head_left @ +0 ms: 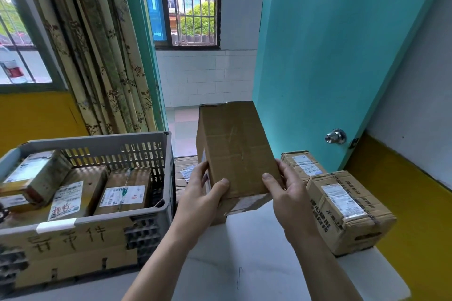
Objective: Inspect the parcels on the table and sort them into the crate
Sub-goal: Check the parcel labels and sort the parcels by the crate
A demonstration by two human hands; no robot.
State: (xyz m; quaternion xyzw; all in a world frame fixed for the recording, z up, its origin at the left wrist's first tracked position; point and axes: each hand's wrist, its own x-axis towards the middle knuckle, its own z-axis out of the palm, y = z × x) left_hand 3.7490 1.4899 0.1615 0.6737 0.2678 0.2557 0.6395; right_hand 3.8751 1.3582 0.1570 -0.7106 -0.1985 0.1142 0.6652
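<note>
Head view: plain brown parcel (pixel 236 151) held up over desk (pixel 244 264), both hands.

Cardboard box, creased, old tape marks on top face, white label partly seen on left side, scuffed near end. Long axis running away from camera, far end tilted up, near end lower above desk centre. Left hand (pixel 200 197) clamped on near-left corner, thumb on top, fingers wrapped round side; right hand (pixel 288 193) clamped on near-right corner, thumb on top, fingers behind edge, mostly hidden. Grey crate (pixel 156 205) just left, w/ cardboard sign on front, several labelled parcels inside (pixel 123 193). Right side of desk: two labelled boxes, larger printed one (pixel 347 210) in front, smaller (pixel 303 164) behind. More boxes (pixel 186 171) btwn crate and held parcel, partly hidden by left hand. Teal door (pixel 330 56) behind.
</note>
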